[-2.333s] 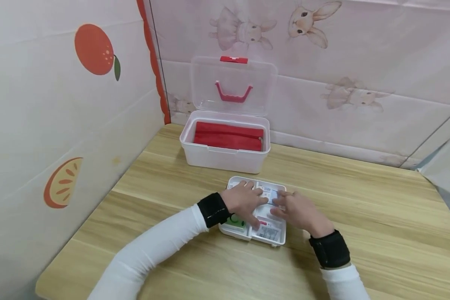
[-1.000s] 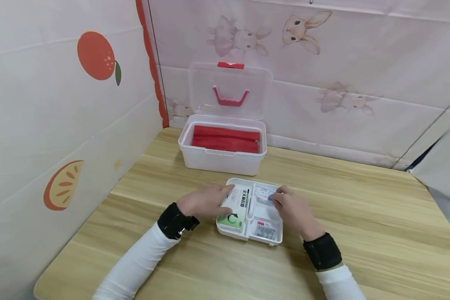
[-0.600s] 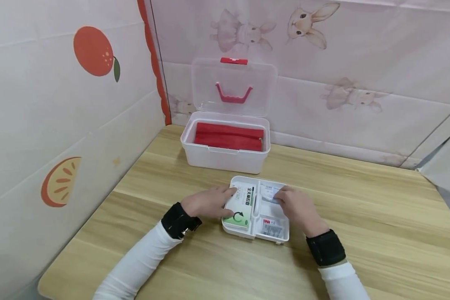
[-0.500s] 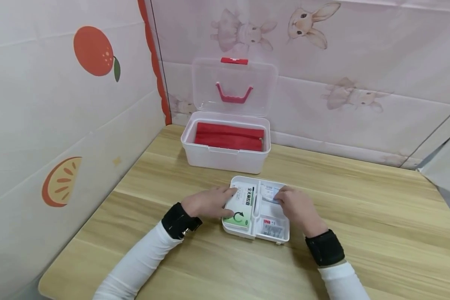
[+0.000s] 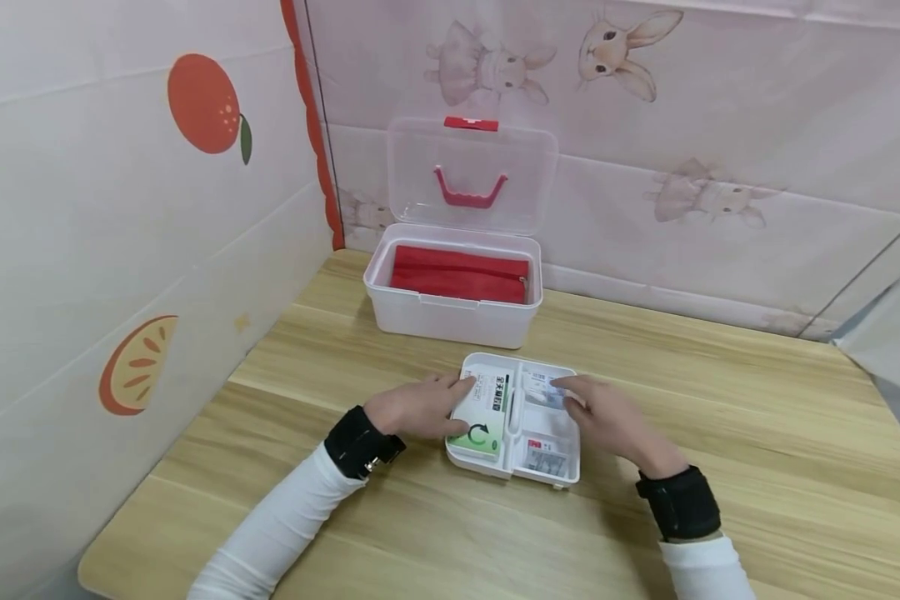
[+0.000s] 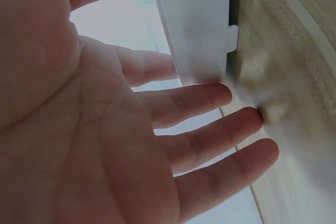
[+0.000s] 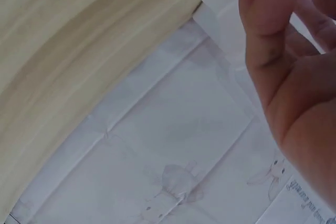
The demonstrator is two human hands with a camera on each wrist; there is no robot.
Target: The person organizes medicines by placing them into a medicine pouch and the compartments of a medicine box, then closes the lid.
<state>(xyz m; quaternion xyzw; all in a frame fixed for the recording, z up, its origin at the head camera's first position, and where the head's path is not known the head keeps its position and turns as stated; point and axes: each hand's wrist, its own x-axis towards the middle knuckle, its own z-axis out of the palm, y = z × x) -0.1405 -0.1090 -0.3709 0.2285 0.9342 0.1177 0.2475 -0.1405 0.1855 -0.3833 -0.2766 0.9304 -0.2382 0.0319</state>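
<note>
A white compartment case [image 5: 512, 478] lies open on the table. Its left side holds a white-and-green medicine box [image 5: 483, 417] with printed characters. Small sachets [image 5: 542, 387] sit in the far right compartment, and a packet with red and grey print [image 5: 546, 458] sits in the near right one. My left hand [image 5: 416, 408] rests at the case's left edge, fingers extended; in the left wrist view the fingertips touch the case's white side wall [image 6: 197, 30]. My right hand [image 5: 611, 417] hovers over the right side, index finger reaching to the sachets and nothing visible in its grasp.
Behind the case stands a clear plastic box [image 5: 450, 321] with its lid [image 5: 472, 154] raised and a red zippered pouch [image 5: 457, 273] inside. Printed cloth walls [image 5: 720, 108] border the wooden table [image 5: 720, 375] at the back and left.
My left hand first lay across the case, then moved to its left edge. My right hand, earlier pinching at the sachets, has loosened and shifted slightly right, its index finger now stretched out.
</note>
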